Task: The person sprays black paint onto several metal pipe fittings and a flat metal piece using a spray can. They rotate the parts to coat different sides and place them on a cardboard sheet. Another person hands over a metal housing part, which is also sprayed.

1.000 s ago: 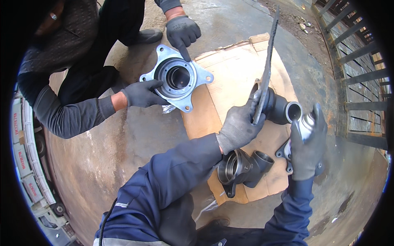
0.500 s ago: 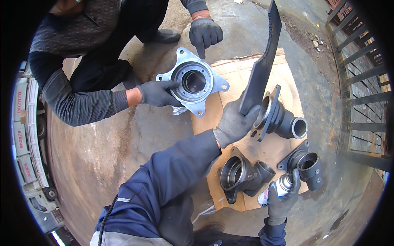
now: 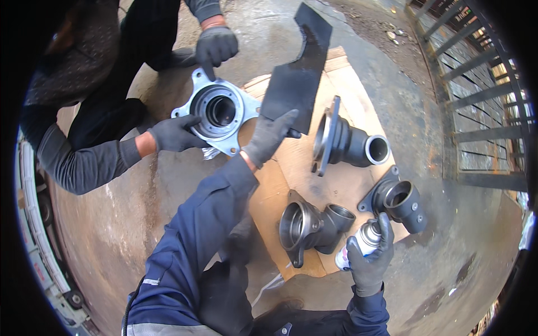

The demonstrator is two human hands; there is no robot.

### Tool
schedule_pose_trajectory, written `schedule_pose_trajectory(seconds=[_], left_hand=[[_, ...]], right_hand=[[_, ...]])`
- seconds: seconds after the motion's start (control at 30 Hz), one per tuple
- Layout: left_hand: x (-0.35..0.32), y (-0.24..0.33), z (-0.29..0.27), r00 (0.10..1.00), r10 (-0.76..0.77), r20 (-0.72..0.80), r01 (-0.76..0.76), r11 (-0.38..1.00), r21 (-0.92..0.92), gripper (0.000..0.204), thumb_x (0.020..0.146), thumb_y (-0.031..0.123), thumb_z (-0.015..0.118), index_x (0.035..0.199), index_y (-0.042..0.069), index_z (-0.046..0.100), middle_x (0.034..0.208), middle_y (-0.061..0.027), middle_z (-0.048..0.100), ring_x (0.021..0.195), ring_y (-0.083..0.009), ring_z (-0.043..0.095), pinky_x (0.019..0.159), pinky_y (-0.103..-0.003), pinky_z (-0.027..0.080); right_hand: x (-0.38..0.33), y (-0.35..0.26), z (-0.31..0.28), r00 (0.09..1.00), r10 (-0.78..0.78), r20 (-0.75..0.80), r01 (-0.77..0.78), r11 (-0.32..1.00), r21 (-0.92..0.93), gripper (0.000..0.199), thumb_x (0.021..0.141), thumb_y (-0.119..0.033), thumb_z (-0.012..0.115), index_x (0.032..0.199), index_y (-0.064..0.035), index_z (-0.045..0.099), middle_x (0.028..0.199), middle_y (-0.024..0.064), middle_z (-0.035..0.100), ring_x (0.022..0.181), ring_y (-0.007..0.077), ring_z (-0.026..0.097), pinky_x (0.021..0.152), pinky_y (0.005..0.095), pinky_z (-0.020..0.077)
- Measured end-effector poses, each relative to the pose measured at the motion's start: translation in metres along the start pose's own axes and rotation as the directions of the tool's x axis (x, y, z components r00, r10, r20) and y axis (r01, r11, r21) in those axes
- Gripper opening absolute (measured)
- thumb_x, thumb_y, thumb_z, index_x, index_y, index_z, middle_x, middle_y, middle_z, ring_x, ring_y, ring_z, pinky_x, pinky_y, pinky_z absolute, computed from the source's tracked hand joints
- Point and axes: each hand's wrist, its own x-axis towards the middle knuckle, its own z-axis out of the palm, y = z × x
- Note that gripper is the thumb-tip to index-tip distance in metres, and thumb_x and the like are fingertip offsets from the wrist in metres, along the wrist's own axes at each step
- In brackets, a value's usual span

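My gloved left hand (image 3: 269, 137) grips the lower end of a black flat sheet (image 3: 297, 78) with a notched edge, raised above the cardboard. In my right hand (image 3: 371, 260), also gloved, is a white spray can (image 3: 367, 238), tilted, its nozzle end toward a dark flanged pipe fitting (image 3: 400, 196). A second dark casting (image 3: 314, 224) with two round openings lies left of the can. Beyond it rests a larger black flanged housing (image 3: 350, 140). To the left, a co-worker's gloved hand (image 3: 178, 134) holds a silver four-lobed flange housing (image 3: 218, 112).
The castings lie on flattened cardboard (image 3: 274, 190) over a stained concrete floor (image 3: 174, 224). The co-worker's other hand (image 3: 216, 47) points at the silver housing. Along the right stands a metal railing (image 3: 482, 134). A white vehicle (image 3: 33, 224) shows at the left rim.
My left hand has swung the black sheet leftward and turned its broad face into view, toward the silver housing. The whole view has shifted; the spray can stays in my right hand.
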Motion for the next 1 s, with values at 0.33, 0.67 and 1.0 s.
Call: schedule_pose_trajectory(seconds=[0.33,0.67,1.0], left_hand=[[0.011,-0.026,0.004,0.997,-0.064,-0.047,0.069,0.989,0.13,0.021,0.112,0.014,0.067,0.125,-0.003,0.069,0.109,-0.009,0.071,0.082,-0.0173,0.073,0.078,-0.034,0.068],[0.038,-0.08,-0.055,0.991,0.121,0.054,-0.132,0.879,0.458,0.026,0.112,0.023,0.069,0.13,0.005,0.07,0.106,-0.0067,0.074,0.077,-0.0159,0.07,0.079,-0.035,0.066],[0.051,-0.139,-0.122,0.808,-0.521,-0.277,0.391,0.824,-0.411,0.037,0.113,0.032,0.064,0.146,0.015,0.065,0.142,-0.0119,0.066,0.129,-0.0288,0.064,0.112,-0.047,0.058]], right_hand=[[-0.004,0.009,-0.014,0.999,-0.021,-0.028,0.022,0.999,0.047,0.085,0.081,-0.001,0.082,0.159,0.0001,0.049,0.128,0.0158,0.064,0.109,0.0267,0.069,0.093,0.0405,0.0591],[-0.009,0.01,-0.03,0.998,0.009,-0.068,-0.004,0.998,0.061,0.085,0.079,-0.006,0.09,0.155,0.0017,0.052,0.132,0.017,0.065,0.116,0.0279,0.068,0.1,0.0408,0.0574],[0.012,0.031,-0.161,0.647,-0.112,-0.754,0.068,0.994,-0.09,0.098,0.091,-0.004,0.081,0.171,-0.0028,0.024,0.144,0.0224,0.056,0.125,0.0285,0.063,0.106,0.0425,0.0554]])
